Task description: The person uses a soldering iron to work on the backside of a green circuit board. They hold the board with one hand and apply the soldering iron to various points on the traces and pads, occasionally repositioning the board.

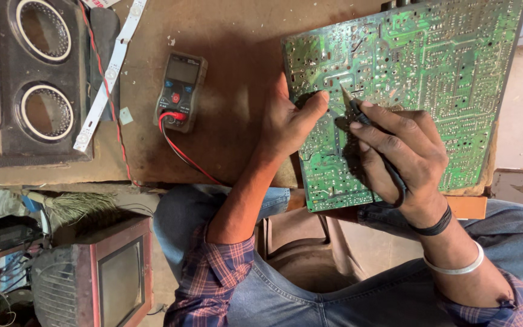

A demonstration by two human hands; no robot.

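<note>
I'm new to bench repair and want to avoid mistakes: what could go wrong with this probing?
1. The probe tip in the right hand sits among dense solder joints on the circuit board; a slip might bridge neighbouring joints.
2. The board overhangs the table edge, steadied only by the left hand; it could tip.
3. The red and black leads from the multimeter trail off the table and could snag.

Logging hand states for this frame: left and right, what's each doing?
Left hand: holds nothing, thumb pressed on the green circuit board.
Right hand: closed on a dark probe, tip on the board.
</note>
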